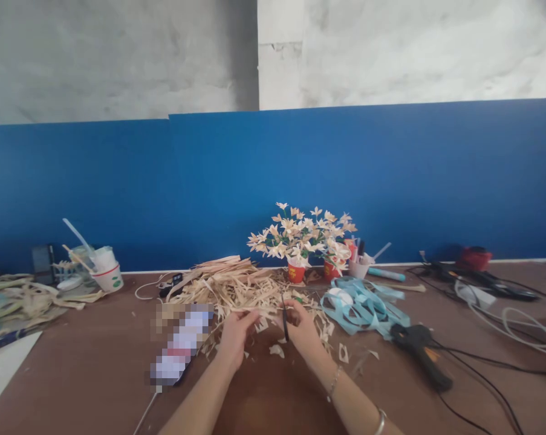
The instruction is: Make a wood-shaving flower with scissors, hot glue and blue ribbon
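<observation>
My left hand (236, 333) is closed in a pinch on a pale strip of dried husk (264, 313). Facing it, my right hand (302, 329) grips a pair of scissors (285, 323) with dark handles; the blade tips point up and away from me. The strip reaches toward the scissors, but I cannot tell if the blades touch it. Behind both hands spreads a heap of dried husk strips (227, 281). Small cut scraps (277, 350) lie on the brown table (263, 399) between my forearms.
Pale flowers (295, 232) stand in red cups (296, 272) at the back. Right lie blue ribbon (363, 311), a glue gun (420, 353) and cables (481, 365). A phone (182, 347) with a cord lies left. Farther left are a white cup (108, 278) and more husks (19, 299).
</observation>
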{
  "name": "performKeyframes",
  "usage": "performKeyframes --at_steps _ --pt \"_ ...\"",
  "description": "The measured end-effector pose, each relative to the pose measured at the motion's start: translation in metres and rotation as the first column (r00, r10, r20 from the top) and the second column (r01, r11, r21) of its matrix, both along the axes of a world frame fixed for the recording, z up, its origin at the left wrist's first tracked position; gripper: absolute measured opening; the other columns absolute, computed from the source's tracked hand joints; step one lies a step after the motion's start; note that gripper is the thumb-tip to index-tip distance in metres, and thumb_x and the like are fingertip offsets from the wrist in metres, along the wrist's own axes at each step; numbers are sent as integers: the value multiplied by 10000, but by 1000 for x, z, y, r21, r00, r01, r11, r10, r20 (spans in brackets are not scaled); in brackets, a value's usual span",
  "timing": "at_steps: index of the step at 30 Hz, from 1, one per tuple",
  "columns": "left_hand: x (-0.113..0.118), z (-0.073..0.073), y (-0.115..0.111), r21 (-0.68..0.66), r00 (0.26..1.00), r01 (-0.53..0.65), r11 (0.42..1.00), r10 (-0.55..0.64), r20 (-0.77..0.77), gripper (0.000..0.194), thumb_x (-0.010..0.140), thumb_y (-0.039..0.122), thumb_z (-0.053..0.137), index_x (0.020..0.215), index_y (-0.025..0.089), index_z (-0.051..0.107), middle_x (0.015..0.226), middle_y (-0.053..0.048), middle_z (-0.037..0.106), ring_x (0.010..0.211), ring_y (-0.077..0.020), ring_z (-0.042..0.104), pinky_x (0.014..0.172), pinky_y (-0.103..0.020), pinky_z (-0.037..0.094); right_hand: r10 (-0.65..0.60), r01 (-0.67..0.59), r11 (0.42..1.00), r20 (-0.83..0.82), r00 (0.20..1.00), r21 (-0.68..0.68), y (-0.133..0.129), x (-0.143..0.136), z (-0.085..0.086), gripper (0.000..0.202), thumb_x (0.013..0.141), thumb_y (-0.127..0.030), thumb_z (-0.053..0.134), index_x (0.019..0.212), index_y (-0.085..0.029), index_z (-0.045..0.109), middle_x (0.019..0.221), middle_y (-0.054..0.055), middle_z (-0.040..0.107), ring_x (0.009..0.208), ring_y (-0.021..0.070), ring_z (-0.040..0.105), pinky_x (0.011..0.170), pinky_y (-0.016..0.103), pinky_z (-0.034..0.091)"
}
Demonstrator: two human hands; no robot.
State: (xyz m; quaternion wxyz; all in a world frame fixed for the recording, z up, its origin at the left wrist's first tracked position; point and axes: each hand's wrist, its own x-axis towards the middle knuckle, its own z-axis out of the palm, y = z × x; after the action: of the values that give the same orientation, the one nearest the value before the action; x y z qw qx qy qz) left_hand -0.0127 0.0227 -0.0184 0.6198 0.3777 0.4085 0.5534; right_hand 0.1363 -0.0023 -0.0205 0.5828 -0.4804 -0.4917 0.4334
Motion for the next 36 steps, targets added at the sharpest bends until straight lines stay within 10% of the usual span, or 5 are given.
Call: performKeyframes --at_steps 7,25,30,36 --pt "-8 4 11 -107 901 -336 936 352 254 107 572 141 707 647 122 633 594 -2 644 561 -98 589 537 -188 439 303 -292 937 27 953 -190 -15 -13 7 343 592 -398 708 729 -190 472 519 -80 473 428 67 418 399 178 332" --pt "7 4 -2 -178 908 -243 953 288 303 130 555 64 708 639 109 619 565 2 618 508 -83 552 489 -185 427 279 -258 945 80 957 -202 -13 -31 0 369 609 -481 657 718 -188 461 395 -97 453 308 67 384 301 172 318" --pt "5 2 0 -117 942 -172 978 199 272 172 531 116 725 641 124 593 557 18 606 511 -83 547 509 -190 418 197 -185 964 44 979 -193 -9 -27 1 371 603 -460 674 747 -186 469 419 -85 481 326 75 426 318 167 305" --pt "3 1 -6 -13 982 179 984 -178 66 268 559 181 722 787 129 591 567 40 591 485 -72 515 496 -190 361 97 -118 989 -210 973 -93 -8 -17 5 420 573 -375 730 853 -191 478 608 -59 540 471 62 468 419 159 346"
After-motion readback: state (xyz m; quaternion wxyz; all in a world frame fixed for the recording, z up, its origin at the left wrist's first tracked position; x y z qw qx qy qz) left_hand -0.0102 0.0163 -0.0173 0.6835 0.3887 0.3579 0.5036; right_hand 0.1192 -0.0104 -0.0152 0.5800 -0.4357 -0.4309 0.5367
